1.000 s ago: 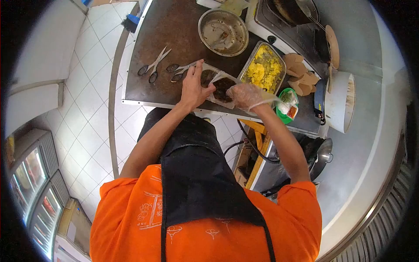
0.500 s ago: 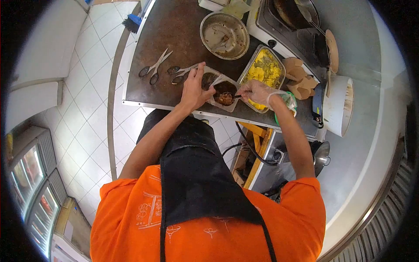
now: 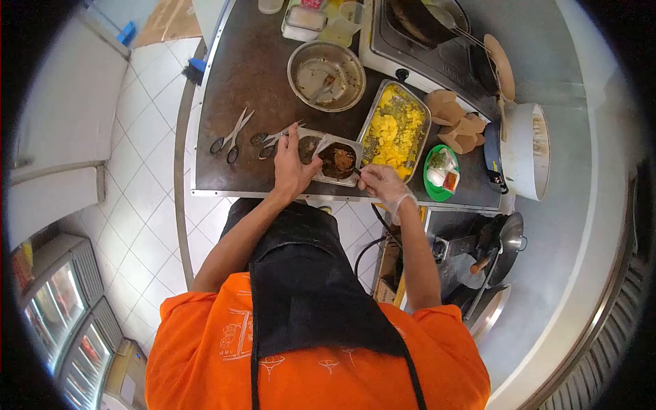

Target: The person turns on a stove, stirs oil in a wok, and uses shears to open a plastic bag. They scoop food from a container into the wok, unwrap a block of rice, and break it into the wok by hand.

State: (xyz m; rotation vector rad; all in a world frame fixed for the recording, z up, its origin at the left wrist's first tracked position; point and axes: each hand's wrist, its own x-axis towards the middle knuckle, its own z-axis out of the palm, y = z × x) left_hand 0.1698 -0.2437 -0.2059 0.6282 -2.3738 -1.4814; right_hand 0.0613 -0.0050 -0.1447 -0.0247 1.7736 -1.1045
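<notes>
Left hand: bare; one finger stretched toward the far side, the thumb apart from it and pointing right, at the near-left part of the container; whether it pinches the clear film there, I cannot tell
Right hand: in a loose, wrinkled clear glove; fingertips pinching a thin dark handle at the container's right edge
Container: shallow metal, roughly rectangular; between the two hands, near the table's near edge
Brown food: crumbly, moist-looking heap in the container's right part; just left of the right fingertips
Yellow food: soft, lumpy; in a metal tray, far and right of the container
Bowl: round, shiny metal, smeared inside; far side
Scissors: metal blades, dark handles; left on the dark, scuffed table; a second pair just left of the container
Green plate: white, green and red contents; right
</notes>
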